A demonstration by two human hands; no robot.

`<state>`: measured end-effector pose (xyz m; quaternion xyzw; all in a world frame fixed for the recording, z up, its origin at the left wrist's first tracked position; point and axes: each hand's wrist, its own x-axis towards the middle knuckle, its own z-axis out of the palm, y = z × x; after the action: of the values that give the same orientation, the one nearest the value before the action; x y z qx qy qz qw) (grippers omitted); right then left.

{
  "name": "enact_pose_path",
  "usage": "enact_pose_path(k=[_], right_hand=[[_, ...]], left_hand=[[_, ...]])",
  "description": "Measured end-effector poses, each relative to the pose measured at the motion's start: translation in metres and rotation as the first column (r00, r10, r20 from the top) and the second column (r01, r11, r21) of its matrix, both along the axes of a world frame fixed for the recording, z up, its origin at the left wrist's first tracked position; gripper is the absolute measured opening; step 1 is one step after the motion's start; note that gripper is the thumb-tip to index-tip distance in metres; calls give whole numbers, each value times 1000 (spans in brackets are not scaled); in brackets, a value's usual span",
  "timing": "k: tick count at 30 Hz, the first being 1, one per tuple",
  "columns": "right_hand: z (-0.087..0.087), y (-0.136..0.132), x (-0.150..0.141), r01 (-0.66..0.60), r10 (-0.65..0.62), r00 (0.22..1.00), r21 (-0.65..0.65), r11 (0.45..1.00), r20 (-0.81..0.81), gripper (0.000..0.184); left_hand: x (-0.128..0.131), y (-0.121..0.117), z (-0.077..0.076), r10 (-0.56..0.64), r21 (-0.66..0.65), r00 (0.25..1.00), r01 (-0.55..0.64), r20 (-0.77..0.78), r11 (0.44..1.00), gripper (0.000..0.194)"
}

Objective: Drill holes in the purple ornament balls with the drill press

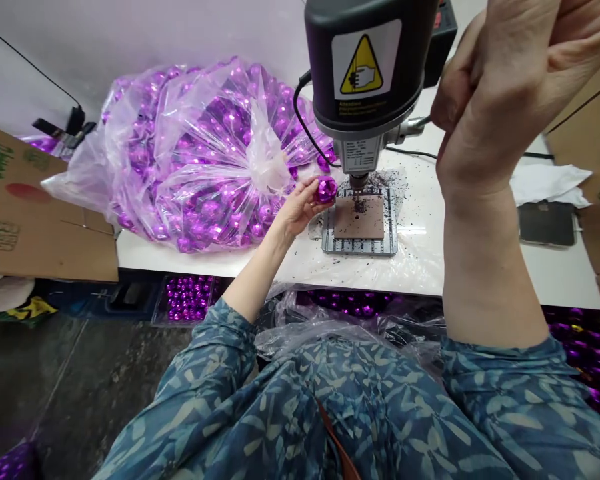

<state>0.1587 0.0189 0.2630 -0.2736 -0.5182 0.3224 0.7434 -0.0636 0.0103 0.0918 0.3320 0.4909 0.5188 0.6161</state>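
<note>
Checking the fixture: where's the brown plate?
Head view, right of centre: the plate lies on the metal base below the chuck, right of the ball in the left hand.

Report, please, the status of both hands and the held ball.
Left hand holding purple ball, left of brown pad. Right hand raised beside drill press, grip unclear. Dark bits on brown pad.

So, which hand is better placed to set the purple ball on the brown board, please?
Likely the left hand: it holds the ball near the board; the right hand is raised higher.

Workshop, drill press (369, 80), dark shavings (361, 205), bagged purple baubles (205, 160), cardboard box (45, 213)
</note>
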Motion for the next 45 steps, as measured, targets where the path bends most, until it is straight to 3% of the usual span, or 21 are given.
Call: enact_pose_path(k=[3,7,12,15,18,23,29,33,35,39,45], right_hand=[[-2,2,-1,19,-19,1000,-15,1000,21,126],[-5,2,-1,-30,30,999,10,1000,-29,115],[-2,-3,1,-58,57,998,-27,998,-37,115],[2,-10,1,-59,58,998,-78,995,-15,120],[1,-13,-2,-40,38,999,-100,994,-20,123],[-1,-7,-6,92,-96,995,-115,989,-24,97],[-1,-12,-1,94,-70,983,-140,986,171,98],[5,-22,-1,113,-87,986,-182,977,144,89],[8,-24,-4,87,-60,990,-216,973,130,78],[12,-23,-8,74,-48,994,-287,955,97,24],[17,-17,-12,125,-73,984,-341,932,159,20]], left_hand=[[25,-19,-14,-58,46,998,59,-8,997,37],[47,-24,-38,-55,143,995,66,-78,987,52],[43,-17,-53,129,334,957,-36,-261,942,57],[39,-15,-57,170,353,931,-48,-322,934,60],[43,-18,-59,123,340,935,-4,-331,940,61],[57,-24,-52,93,333,940,22,-327,943,53],[61,-28,-44,89,322,930,33,-356,946,48],[59,-27,-51,73,336,941,45,-331,941,50],[58,-24,-55,59,342,943,60,-328,938,53],[57,-20,-55,35,371,929,112,-368,922,56],[64,-23,-45,28,372,916,134,-400,919,53]])
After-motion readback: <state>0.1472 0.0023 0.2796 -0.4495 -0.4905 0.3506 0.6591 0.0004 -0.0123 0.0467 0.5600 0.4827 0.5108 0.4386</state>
